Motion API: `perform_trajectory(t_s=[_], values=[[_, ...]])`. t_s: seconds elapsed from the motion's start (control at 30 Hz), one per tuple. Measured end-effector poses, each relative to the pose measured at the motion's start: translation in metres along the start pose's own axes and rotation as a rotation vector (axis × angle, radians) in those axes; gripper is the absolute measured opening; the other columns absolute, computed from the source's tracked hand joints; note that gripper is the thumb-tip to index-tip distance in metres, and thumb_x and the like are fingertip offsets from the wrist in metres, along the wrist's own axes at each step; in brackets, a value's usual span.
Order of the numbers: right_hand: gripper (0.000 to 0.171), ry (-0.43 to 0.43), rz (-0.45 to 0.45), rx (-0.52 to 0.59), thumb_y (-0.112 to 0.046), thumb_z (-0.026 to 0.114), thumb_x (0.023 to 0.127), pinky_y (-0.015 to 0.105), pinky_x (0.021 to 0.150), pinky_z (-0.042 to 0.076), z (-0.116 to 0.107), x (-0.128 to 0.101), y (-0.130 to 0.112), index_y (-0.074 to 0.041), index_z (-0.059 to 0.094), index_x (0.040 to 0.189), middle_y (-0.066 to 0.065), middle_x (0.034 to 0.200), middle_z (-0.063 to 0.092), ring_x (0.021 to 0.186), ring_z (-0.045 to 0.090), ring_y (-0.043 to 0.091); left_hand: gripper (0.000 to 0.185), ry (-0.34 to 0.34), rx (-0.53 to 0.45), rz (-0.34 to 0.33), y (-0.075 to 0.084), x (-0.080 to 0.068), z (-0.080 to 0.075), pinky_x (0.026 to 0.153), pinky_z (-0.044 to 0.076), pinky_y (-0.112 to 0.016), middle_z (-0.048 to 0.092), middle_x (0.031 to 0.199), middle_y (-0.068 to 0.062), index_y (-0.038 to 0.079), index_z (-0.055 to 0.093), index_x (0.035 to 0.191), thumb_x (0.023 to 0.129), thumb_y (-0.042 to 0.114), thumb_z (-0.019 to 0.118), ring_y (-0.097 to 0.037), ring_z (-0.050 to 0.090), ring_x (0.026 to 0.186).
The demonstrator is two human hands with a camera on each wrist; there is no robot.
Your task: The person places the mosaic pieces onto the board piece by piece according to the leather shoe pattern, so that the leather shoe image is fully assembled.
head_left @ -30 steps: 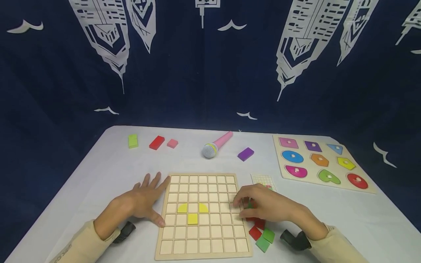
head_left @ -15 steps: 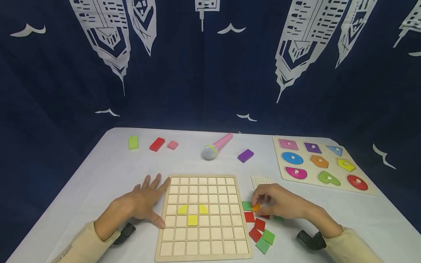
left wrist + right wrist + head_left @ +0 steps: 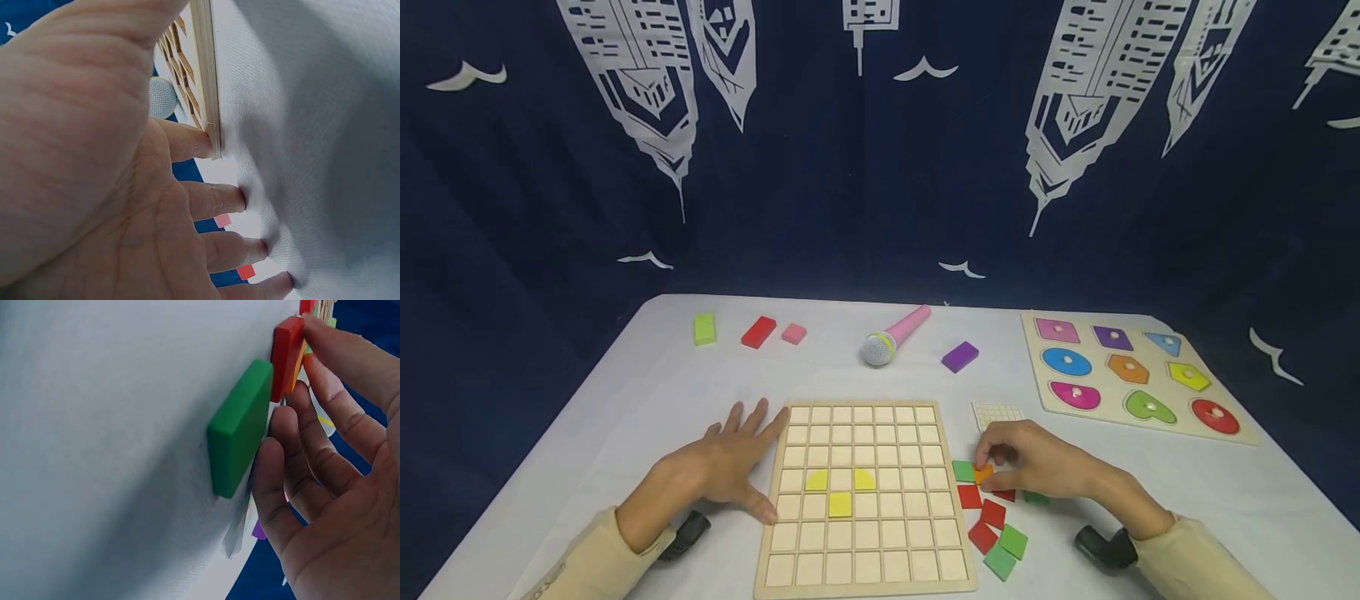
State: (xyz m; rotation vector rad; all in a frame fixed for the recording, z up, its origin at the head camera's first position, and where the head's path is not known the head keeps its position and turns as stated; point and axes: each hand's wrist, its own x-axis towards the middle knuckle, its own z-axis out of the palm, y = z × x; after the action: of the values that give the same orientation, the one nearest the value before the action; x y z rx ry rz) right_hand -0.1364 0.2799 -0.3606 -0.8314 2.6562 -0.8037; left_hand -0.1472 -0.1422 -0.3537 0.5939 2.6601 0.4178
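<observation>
Fingers [image 3: 988, 457] of right hand [image 3: 1037, 467] pinching orange tile [image 3: 982, 474] among red and green tiles [image 3: 992, 512] right of grid board [image 3: 865, 587], left hand [image 3: 726, 467] flat, fingers spread, touching board's left edge, white surface [image 3: 647, 400].

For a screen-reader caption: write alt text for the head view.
A person's right hand pinches an orange tile among red and green tiles beside a wooden grid board, while the left hand lies flat against the board's left edge. Three yellow pieces sit in the grid.
</observation>
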Motion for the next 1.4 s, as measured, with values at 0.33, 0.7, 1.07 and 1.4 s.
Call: perform_trajectory(t_s=[0.33,0.7,1.07,1.4], values=[[0.019,-0.01,0.034,-0.045,-0.028,0.081,0.084,0.022,0.072,0.048,0.0,0.002,-0.003,-0.028,0.066,0.095,-0.013,0.086,0.061,0.082,0.056,0.009,0.136,-0.011,0.004,-0.005,-0.001,0.0,0.0,0.115,0.013,-0.073,0.007,0.164,-0.031,0.006,0.019,0.16,0.055,0.053,0.091,-0.058,0.001,0.148],[0.017,0.005,-0.026,-0.07,-0.03,0.08,0.085,0.025,0.074,0.049,-0.007,0.009,-0.022,-0.028,0.067,0.095,-0.015,0.086,0.062,0.083,0.056,0.01,0.136,0.0,-0.003,-0.002,0.0,0.001,0.0,0.114,0.015,-0.074,0.009,0.164,-0.031,0.007,0.021,0.16,0.053,0.052,0.092,-0.058,0.002,0.148],[0.014,-0.028,-0.106,-0.057,-0.029,0.079,0.087,0.027,0.076,0.049,0.01,0.041,-0.049,-0.025,0.068,0.094,-0.015,0.087,0.064,0.082,0.058,0.009,0.136,0.001,0.012,-0.011,-0.001,0.0,0.0,0.115,0.015,-0.073,0.009,0.164,-0.03,0.008,0.019,0.16,0.054,0.053,0.091,-0.058,0.003,0.148],[0.011,-0.098,-0.249,-0.057,-0.021,0.078,0.088,0.021,0.079,0.048,0.031,0.08,-0.08,-0.021,0.068,0.093,-0.012,0.085,0.063,0.08,0.057,0.008,0.137,0.001,0.021,-0.016,-0.001,0.0,0.0,0.115,0.015,-0.073,0.01,0.164,-0.03,0.008,0.02,0.16,0.053,0.054,0.091,-0.058,0.004,0.148]])
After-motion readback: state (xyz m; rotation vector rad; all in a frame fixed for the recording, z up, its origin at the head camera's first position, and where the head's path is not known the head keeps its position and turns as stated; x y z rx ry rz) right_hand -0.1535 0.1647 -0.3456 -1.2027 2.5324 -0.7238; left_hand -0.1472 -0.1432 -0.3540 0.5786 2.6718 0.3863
